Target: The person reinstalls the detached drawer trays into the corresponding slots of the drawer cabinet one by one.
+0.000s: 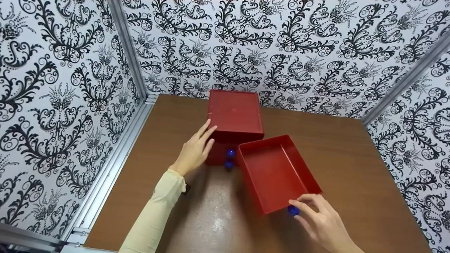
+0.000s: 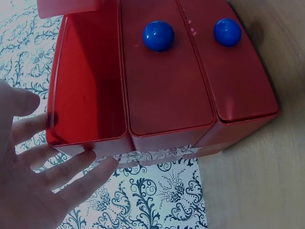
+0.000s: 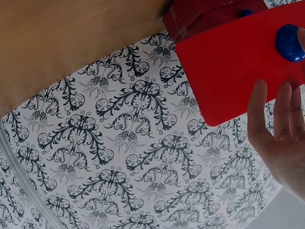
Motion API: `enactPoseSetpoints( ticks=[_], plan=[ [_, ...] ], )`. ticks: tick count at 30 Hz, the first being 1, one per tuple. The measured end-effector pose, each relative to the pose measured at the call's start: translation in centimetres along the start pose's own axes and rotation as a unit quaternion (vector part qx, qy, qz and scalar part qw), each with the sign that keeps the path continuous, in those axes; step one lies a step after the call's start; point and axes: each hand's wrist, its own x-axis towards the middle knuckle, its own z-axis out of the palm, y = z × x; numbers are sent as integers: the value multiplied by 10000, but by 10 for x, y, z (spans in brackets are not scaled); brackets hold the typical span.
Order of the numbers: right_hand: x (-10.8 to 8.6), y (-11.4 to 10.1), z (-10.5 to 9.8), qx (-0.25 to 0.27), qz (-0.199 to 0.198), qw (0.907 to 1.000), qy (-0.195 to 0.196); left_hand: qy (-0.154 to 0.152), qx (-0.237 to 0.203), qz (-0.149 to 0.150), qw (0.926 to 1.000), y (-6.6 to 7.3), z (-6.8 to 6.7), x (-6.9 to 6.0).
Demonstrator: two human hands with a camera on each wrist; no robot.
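Note:
A red cabinet [image 1: 235,111] stands at the back of the table, its top compartment [image 2: 90,81] open and hollow. Two closed lower drawers [image 2: 169,95] carry blue knobs [image 2: 158,36]. Outside the cabinet, at its front right, an empty red drawer [image 1: 272,172] is turned at an angle. My right hand [image 1: 323,218] [image 3: 281,119] grips this drawer's front by the rim and blue knob [image 1: 293,210] [image 3: 289,43]. My left hand [image 1: 193,151] [image 2: 43,176] has its fingers extended at the cabinet's left side; whether they touch it I cannot tell.
The brown wooden table [image 1: 158,126] extends around the cabinet. Patterned black-and-white walls [image 1: 246,52] with metal rails [image 1: 128,45] enclose its back and sides. A small dark item [image 1: 187,188] shows beside my left cuff.

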Motion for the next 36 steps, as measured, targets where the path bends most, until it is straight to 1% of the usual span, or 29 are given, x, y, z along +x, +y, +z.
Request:
enactPoseSetpoints(
  ticks=[8, 15, 17, 36],
  plan=[
    [2, -1, 3, 60, -63, 9999, 53, -38, 10, -48, 10000, 1, 0, 0],
    [4, -4, 6, 63, -52, 9999, 60, -246, -15, -228, 9994, 1, -1, 1],
    [4, -4, 7, 86, -57, 9999, 83, -261, -30, -252, 9993, 1, -1, 1],
    [7, -8, 12, 216, -180, 9995, 113, -194, -25, -164, 9997, 1, 0, 1]
  ],
)
